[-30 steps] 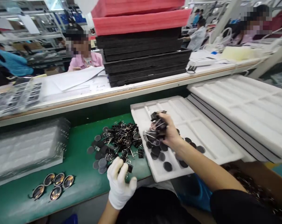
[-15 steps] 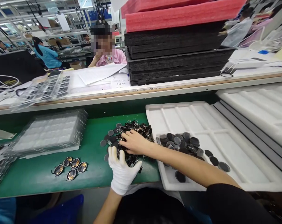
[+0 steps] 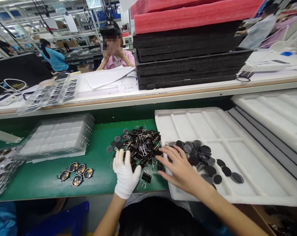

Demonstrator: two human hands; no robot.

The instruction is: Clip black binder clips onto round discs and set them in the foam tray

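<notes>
A heap of black binder clips (image 3: 144, 144) lies on the green table (image 3: 101, 177), with dark round discs (image 3: 117, 139) along its left side. My left hand (image 3: 125, 172), in a white glove, rests at the heap's lower left edge, fingers apart; nothing shows in it. Bare and spread, my right hand (image 3: 179, 167) hovers between the heap's right side and the white tray (image 3: 256, 164), holding nothing visible. More round discs (image 3: 209, 170) lie in that tray beside my right hand. One clip (image 3: 146, 177) sits apart, just right of my left hand.
Several round amber-centred pieces (image 3: 76, 180) lie at the left, before stacked clear trays (image 3: 54, 134). White trays (image 3: 281, 114) are stacked at the right. A raised shelf (image 3: 101, 99) spans the back, bearing black foam (image 3: 187, 62) and papers. A person (image 3: 116, 59) sits behind it.
My right hand has moved right, off the clips to the tray's edge, and its fingers have spread. The clip heap is now uncovered. The person opposite has raised both hands to the face.
</notes>
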